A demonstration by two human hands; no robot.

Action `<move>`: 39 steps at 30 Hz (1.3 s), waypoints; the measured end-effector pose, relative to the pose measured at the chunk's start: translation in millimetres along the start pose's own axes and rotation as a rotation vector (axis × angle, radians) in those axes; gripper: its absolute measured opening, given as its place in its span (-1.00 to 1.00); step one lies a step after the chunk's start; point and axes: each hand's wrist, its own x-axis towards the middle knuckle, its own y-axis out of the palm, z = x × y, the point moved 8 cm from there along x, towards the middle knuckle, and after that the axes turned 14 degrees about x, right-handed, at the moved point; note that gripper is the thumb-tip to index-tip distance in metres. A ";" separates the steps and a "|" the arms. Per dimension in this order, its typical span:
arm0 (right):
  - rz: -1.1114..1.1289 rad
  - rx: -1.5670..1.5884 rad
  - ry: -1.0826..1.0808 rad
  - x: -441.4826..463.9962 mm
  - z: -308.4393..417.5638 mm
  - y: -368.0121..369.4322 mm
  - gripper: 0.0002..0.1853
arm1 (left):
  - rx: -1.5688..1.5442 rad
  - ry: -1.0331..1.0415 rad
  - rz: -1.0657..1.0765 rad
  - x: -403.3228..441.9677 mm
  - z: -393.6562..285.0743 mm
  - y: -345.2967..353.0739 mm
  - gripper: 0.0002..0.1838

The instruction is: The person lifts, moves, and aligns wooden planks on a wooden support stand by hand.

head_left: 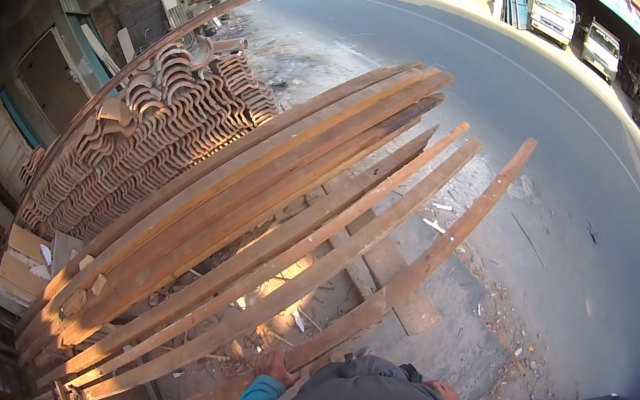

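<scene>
My left hand (276, 368), at the end of a blue sleeve, is closed on the nearest long wooden beam (427, 265), close to my body. That beam curves across the wide view from lower left to upper right. Beside my right hip is my right hand (446, 395), partly hidden by my dark clothing; its fingers cannot be made out clearly. Beyond the held beam lies another reddish-brown beam (388, 221), with several more beams (288, 147) set close together farther away. Small wood blocks (76, 301) rest among them at the left.
Stacked clay roof tiles (149, 150) stand behind the beams. A flat board (399, 287) lies on the ground under the near beams, amid wood scraps. To the right runs an asphalt road (537, 112), with parked vehicles including a white van (553, 13) on its far side.
</scene>
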 end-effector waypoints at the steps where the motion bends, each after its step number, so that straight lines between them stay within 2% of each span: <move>1: 0.003 -0.001 0.029 -0.7 -1.5 0.5 -0.42 | 0.011 -0.006 0.031 -0.1 -0.2 -0.3 -0.28; 5: 0.007 0.006 0.085 -2.6 -1.8 0.2 -0.41 | -0.009 -0.021 0.102 0.1 1.9 5.0 -0.24; 15: 0.016 0.003 0.036 -0.4 1.6 -1.5 -0.40 | 0.029 -0.036 0.123 -1.7 -2.0 -4.4 -0.25; 17: 0.063 0.033 0.199 -5.4 -26.0 4.0 -0.40 | 0.029 -0.040 0.107 -2.4 -3.5 -10.2 -0.28; 18: 0.063 0.031 0.198 -5.7 -28.8 4.4 -0.40 | 0.027 -0.041 0.105 -1.6 -2.6 -9.2 -0.28; 21: 0.058 0.037 0.184 -3.6 -23.2 4.6 -0.41 | 0.016 -0.036 0.109 -1.7 -1.2 -6.0 -0.30; 23: 0.038 0.056 0.102 0.9 -13.8 1.5 -0.42 | 0.029 -0.033 0.091 -1.6 -2.3 -9.3 -0.30; 30: 0.074 0.041 0.149 7.1 -18.2 -2.5 -0.42 | 0.020 -0.022 0.061 -3.1 -3.0 -10.3 -0.30; 33: 0.079 0.058 0.093 17.1 -7.6 -7.3 -0.44 | 0.024 -0.002 0.051 -4.2 -2.1 -8.2 -0.30; 35: 0.098 0.097 0.040 25.0 5.4 -12.6 -0.44 | -0.017 0.040 -0.131 -4.5 -5.1 -18.0 -0.39; 39: 0.112 0.084 -0.025 32.1 12.4 -16.3 -0.45 | -0.016 0.046 -0.135 -4.6 -4.5 -15.6 -0.38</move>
